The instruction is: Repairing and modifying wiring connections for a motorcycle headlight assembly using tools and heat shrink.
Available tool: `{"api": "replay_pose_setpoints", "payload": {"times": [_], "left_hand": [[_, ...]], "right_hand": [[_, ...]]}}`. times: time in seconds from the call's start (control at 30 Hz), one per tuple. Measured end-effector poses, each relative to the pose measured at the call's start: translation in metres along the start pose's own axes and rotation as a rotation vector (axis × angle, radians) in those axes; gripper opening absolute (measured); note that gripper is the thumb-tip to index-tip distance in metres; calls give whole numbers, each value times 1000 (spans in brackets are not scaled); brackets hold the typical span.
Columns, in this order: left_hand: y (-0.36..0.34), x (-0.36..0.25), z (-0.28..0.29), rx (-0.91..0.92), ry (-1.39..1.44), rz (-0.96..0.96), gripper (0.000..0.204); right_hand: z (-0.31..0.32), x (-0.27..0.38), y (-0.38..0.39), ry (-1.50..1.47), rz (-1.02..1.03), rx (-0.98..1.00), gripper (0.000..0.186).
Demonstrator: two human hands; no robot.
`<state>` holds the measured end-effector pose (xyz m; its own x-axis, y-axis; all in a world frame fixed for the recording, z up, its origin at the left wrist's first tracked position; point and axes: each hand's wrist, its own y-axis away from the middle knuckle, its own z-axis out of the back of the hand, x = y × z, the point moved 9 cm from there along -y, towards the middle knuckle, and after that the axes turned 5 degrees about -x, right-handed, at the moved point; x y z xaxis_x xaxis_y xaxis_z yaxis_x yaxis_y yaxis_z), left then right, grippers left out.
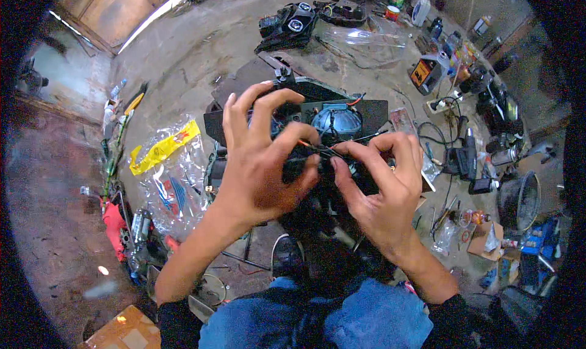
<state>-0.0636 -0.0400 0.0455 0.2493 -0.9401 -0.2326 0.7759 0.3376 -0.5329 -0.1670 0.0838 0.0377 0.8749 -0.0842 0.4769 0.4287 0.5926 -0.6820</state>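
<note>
My left hand (262, 166) and my right hand (381, 190) are raised over a dark housing assembly (372, 114) with a bluish dome-shaped part (336, 122) in its back middle. Between my fingertips runs a thin dark wire with an orange section (308, 145). My left thumb and index finger close in on it, the other fingers curled up above. My right thumb and index finger pinch it farther right, near the centre. Another thin red-tipped wire (355, 100) rises behind the dome. Much of the assembly under my hands is hidden.
Around me lie black speaker-like housings (287, 25), plastic bags with a yellow strip (165, 147), bottles (421, 10), a heat-gun-like tool (464, 159), cables, a bucket (519, 199), small boxes (485, 239) and a red item (113, 230). My legs and a shoe (287, 257) are below.
</note>
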Motion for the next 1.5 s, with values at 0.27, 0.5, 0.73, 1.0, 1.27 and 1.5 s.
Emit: {"api": "replay_pose_setpoints", "payload": {"times": [0.27,0.5,0.73,1.0,1.27,1.5], "left_hand": [[-3,-5,0,-16,4,-20,28],[-5,-4,-2,16,80,-16,25],[-6,-4,-4,32,58,-20,24],[-5,-3,-7,28,56,-15,24],[-4,-1,-6,17,68,-22,23],[-7,-2,-6,21,72,-23,23]], "right_hand": [[0,5,-3,76,-67,48,20],[-4,1,3,29,-186,18,18],[-2,8,-3,84,-159,29,19],[-2,5,-2,64,-134,8,17],[-3,-2,5,8,-173,-29,15],[-3,-11,18,-43,-160,-86,21]]}}
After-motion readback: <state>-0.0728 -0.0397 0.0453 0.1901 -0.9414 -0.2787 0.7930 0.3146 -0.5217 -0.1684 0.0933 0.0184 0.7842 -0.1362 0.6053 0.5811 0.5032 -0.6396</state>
